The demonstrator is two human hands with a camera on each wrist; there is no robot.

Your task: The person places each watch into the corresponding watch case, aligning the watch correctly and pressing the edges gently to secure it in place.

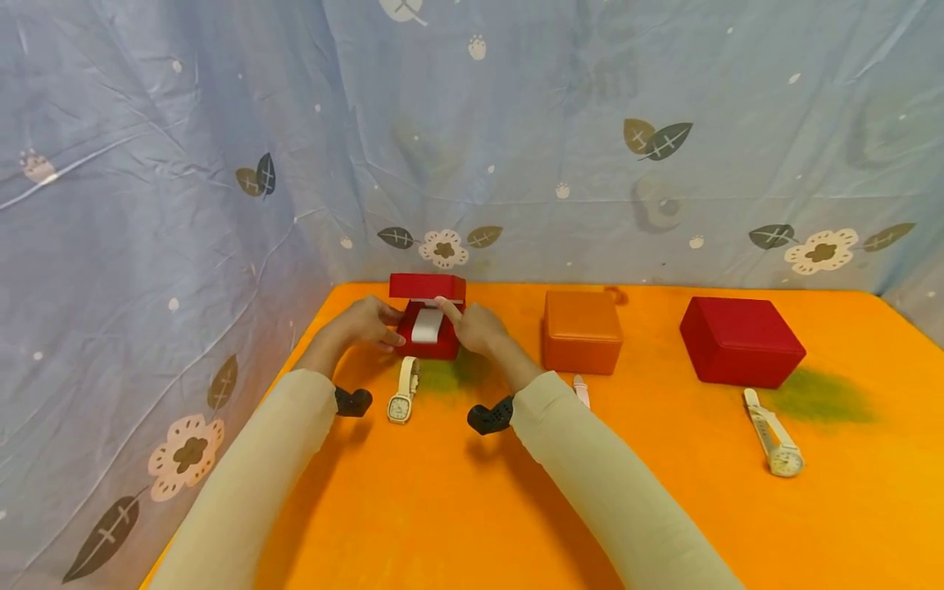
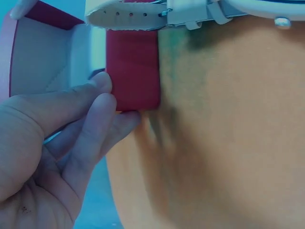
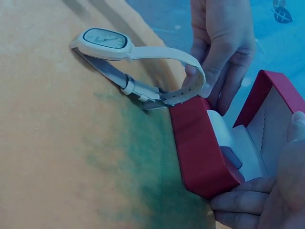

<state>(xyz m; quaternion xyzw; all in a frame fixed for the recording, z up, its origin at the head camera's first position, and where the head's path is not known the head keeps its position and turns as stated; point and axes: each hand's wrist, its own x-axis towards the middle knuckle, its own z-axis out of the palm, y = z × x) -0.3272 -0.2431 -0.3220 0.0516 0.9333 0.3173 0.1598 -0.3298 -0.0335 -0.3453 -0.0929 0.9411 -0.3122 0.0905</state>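
A small red watch box (image 1: 435,350) stands with its lid (image 1: 424,286) raised, and a white cushion (image 1: 426,325) sits inside. My left hand (image 1: 361,322) holds the box's left side, the thumb at the rim in the left wrist view. My right hand (image 1: 479,328) is at the other side. In the right wrist view its thumb lies on the edge of the raised lid while its curled fingers grip the box's outer wall (image 3: 200,143). Just in front of the box lies a white-strapped watch (image 1: 399,407), its strap buckled into a loop.
Right of the open box stands a closed orange box (image 1: 583,328), with a pale strap (image 1: 582,391) partly hidden behind my right sleeve. A closed red box (image 1: 741,340) and another white watch (image 1: 783,459) are farther right. Patterned curtain (image 1: 560,147) borders the orange tabletop (image 1: 413,508).
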